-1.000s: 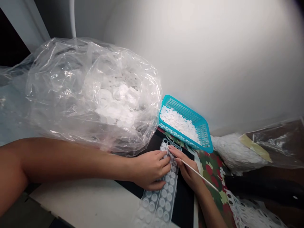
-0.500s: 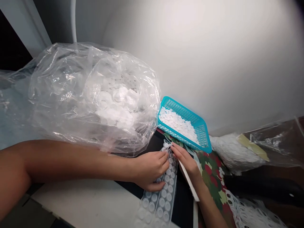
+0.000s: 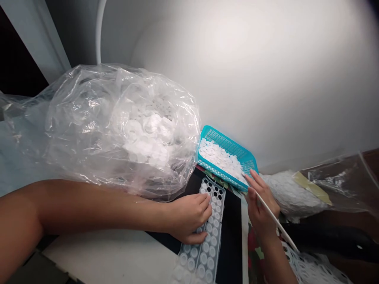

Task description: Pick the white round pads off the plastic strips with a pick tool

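My left hand (image 3: pixel 191 217) lies across a long clear plastic tray (image 3: pixel 206 252) with rows of round cups, its fingers bent together and the thumb at the near side. White discs sit in most cups that show, while several at the far end look dark. Part of the tray is hidden under this hand. My right hand (image 3: pixel 263 205) grips a slim white stick (image 3: pixel 280 225) and is at the near right corner of a turquoise basket (image 3: pixel 229 180). Small white pieces (image 3: pixel 220 156) lie heaped in that basket.
A big clear plastic bag (image 3: pixel 97 130) with white pieces inside fills the left. Behind is a pale wall (image 3: pixel 266 79). At the right lie another filled bag (image 3: pixel 296 197), a black object (image 3: pixel 331 238) and white netting-like sheets with round holes (image 3: pixel 314 268).
My right hand has moved from the tray's far end rightward to the basket's corner, with the white stick. Whitish material over the tray's far end is gone, showing dark cups. My left hand stays put.
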{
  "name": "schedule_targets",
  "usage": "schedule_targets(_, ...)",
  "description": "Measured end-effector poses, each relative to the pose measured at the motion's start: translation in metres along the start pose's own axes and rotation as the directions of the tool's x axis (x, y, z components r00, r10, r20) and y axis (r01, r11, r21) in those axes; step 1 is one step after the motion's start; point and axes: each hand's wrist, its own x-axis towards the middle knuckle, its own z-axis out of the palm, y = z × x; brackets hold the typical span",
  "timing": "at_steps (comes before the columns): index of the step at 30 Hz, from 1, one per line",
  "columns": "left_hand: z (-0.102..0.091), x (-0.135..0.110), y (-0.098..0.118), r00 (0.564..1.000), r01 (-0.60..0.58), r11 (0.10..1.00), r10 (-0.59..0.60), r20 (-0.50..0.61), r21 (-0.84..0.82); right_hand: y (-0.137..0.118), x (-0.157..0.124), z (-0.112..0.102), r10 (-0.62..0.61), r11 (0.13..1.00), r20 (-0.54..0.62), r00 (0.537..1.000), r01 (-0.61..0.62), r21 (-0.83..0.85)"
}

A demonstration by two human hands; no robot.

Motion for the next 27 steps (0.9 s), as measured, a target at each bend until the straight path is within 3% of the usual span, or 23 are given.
schedule_targets(4, 0.004, -0.001, 0.000, 1.000, 0.004, 1.000, -0.004, -0.021, 0.008, -0.012, -0.006, 0.010, 0.000, 0.989, 0.104, 0.995, -0.015, 0.145)
schedule_targets(7, 0.004, 0.000, 0.001, 1.000, 0.002, 1.000, -0.002, -0.020, 0.004, -0.024, -0.010, 0.020, -0.068, 0.956, 0.305, 0.950, -0.026, 0.292)
schedule_targets(9, 0.003, 0.001, 0.001, 1.000, 0.000, 1.000, 0.000, -0.004, -0.012, -0.028, -0.013, 0.027, -0.110, 0.937, 0.373, 0.921, -0.029, 0.348)
schedule_targets(27, 0.001, 0.002, 0.002, 1.000, 0.003, 1.000, -0.003, 0.030, -0.006, -0.021, -0.019, 0.041, -0.114, 0.921, 0.422, 0.899, -0.064, 0.385)
